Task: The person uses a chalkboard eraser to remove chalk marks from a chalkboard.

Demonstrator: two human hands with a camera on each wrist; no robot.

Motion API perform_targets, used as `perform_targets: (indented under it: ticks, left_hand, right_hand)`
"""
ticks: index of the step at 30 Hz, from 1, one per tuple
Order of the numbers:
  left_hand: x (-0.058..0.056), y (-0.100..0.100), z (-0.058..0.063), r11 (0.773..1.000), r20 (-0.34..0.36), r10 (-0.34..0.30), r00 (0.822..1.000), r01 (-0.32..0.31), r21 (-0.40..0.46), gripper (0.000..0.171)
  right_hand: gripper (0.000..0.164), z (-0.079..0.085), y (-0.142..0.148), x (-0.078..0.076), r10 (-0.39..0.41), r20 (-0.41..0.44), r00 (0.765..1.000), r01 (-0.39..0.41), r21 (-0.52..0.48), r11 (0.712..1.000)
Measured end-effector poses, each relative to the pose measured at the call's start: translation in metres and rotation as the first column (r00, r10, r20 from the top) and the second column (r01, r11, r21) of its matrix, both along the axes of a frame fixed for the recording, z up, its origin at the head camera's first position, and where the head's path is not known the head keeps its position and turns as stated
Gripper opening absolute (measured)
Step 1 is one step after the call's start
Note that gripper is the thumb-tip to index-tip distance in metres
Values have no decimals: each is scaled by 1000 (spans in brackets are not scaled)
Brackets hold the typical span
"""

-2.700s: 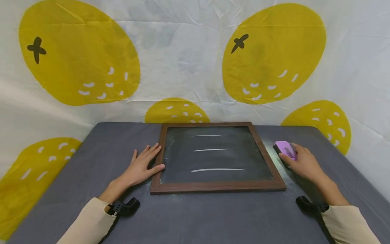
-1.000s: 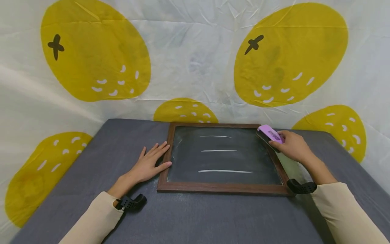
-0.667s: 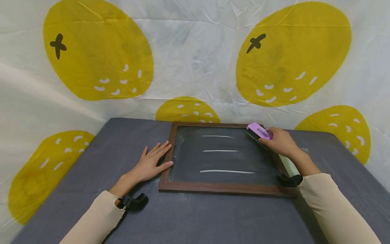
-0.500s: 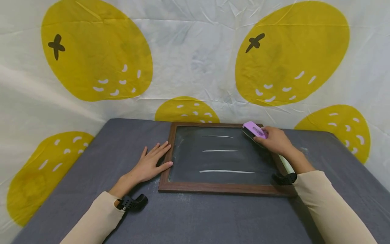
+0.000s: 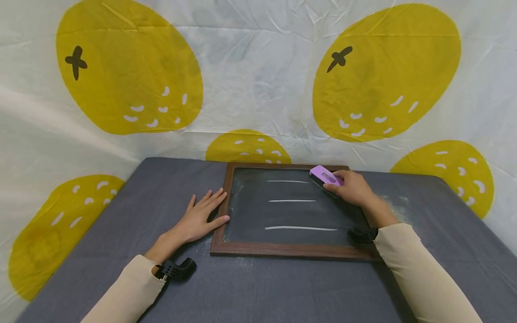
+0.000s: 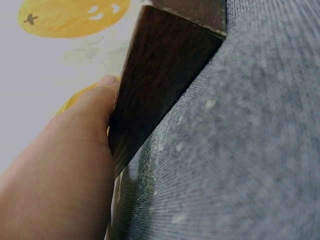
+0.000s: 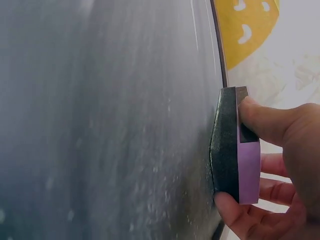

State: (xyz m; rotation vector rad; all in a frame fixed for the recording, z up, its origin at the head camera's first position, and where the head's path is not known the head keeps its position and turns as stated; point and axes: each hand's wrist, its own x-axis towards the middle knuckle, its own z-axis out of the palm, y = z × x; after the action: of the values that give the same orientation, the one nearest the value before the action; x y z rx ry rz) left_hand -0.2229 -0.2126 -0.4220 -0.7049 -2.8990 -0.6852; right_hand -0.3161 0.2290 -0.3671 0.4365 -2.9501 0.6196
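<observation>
A chalkboard (image 5: 250, 213) in a brown wooden frame lies on the grey-covered table. It bears three white chalk lines (image 5: 300, 228), one above another. My right hand (image 5: 355, 188) grips a purple and black eraser (image 5: 325, 175) over the board's upper right part, just right of the top line. In the right wrist view the eraser's dark felt side (image 7: 225, 145) faces the board, at or very near its surface. My left hand (image 5: 202, 217) rests with fingers spread on the left side of the frame; in the left wrist view the wooden frame (image 6: 160, 65) stands beside that hand.
Pale chalk dust (image 5: 396, 206) marks the grey tablecloth (image 5: 282, 291) right of the board. A white curtain (image 5: 258, 80) printed with yellow fruit hangs behind the table. A black wrist strap (image 5: 177, 269) sits on each arm.
My right hand has carried the eraser from the table on the right, over the frame's right side, leftward onto the board. The left hand keeps its place on the frame.
</observation>
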Motion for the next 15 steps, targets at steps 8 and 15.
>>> perform_targets:
  ticks: [8,15]
  left_hand:
    - [-3,-1,0,1000,-18,1,1000,-1,-9,74]
    - [-2,-1,-2,1000,-11,1,1000,-2,-15,76]
  right_hand:
    - [54,-4,-8,-6,-20,-16,1000,19,-42,999]
    - [57,-3,-16,-7,-20,13,1000,20,-46,999]
